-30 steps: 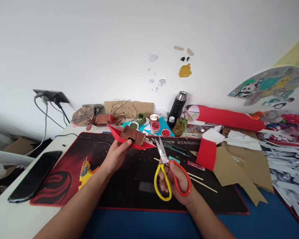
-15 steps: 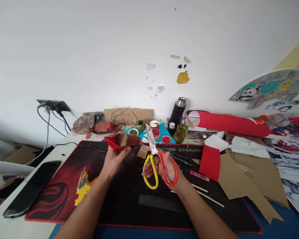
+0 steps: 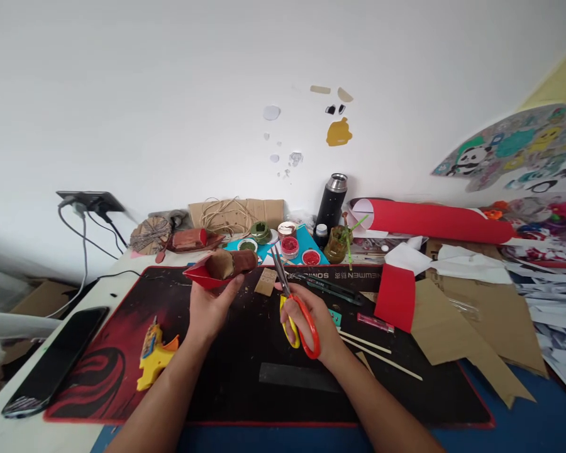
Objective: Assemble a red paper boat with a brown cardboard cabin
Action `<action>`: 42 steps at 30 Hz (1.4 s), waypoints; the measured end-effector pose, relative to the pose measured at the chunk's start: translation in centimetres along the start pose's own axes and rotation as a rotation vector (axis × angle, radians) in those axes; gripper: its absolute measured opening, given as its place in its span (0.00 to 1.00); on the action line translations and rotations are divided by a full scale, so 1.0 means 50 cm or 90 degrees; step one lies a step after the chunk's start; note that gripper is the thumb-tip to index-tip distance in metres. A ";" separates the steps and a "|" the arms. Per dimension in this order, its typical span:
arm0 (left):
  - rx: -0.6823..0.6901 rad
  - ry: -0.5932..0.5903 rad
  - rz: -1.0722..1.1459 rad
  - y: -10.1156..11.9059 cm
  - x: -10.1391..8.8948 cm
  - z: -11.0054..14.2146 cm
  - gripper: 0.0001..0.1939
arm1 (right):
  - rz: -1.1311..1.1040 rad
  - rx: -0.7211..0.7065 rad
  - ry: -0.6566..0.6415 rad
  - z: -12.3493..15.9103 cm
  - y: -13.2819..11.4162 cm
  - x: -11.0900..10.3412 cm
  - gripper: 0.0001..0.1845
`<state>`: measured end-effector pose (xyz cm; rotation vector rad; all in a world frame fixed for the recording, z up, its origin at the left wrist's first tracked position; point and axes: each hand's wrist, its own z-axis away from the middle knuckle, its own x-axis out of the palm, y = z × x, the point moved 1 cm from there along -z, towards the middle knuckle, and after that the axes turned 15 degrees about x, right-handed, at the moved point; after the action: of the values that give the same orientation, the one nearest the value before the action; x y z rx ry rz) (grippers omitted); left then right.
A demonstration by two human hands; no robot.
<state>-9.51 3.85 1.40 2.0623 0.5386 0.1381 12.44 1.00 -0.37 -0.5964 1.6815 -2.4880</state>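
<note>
In my left hand [image 3: 211, 309] is a small brown cardboard roll with a pointed red paper flap [image 3: 204, 270] on its left side; my thumb presses against its underside. My right hand [image 3: 314, 318] grips a pair of scissors [image 3: 283, 283] by one red and one yellow handle loop. Their metal blades point up and away, slightly apart, to the right of the roll and not touching it. A small piece of brown cardboard [image 3: 266, 282] lies on the black mat [image 3: 236, 377] between the two hands.
A yellow glue gun [image 3: 155, 358] and a phone [image 3: 54, 362] lie left. Paint pots [image 3: 289, 246], a glass jar [image 3: 337, 245] and a black flask [image 3: 331, 201] stand behind. Right are wooden sticks [image 3: 382, 357], red paper [image 3: 396, 296], cardboard [image 3: 453, 321] and a red paper roll [image 3: 438, 220].
My right hand has turned the scissors, so the handle loops now overlap and the blades appear narrower. My left hand has shifted slightly left with the roll. The whole view has shifted a little.
</note>
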 end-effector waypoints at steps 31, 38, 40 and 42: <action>0.003 0.012 0.036 0.004 0.008 0.017 0.32 | 0.241 -0.061 0.086 0.001 0.027 0.007 0.22; -0.001 0.006 -0.007 0.001 0.010 0.022 0.33 | 0.217 -0.070 0.103 -0.001 0.038 0.007 0.20; 0.004 -0.014 -0.031 0.003 0.011 0.020 0.33 | 0.223 -0.073 0.112 -0.002 0.042 0.007 0.18; 0.004 -0.040 -0.038 0.006 0.013 0.017 0.33 | 0.239 -0.075 0.118 -0.002 0.043 0.007 0.17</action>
<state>-8.58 3.31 1.13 2.0472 0.5621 0.0357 11.77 0.15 -2.28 -0.0447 1.8127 -2.2435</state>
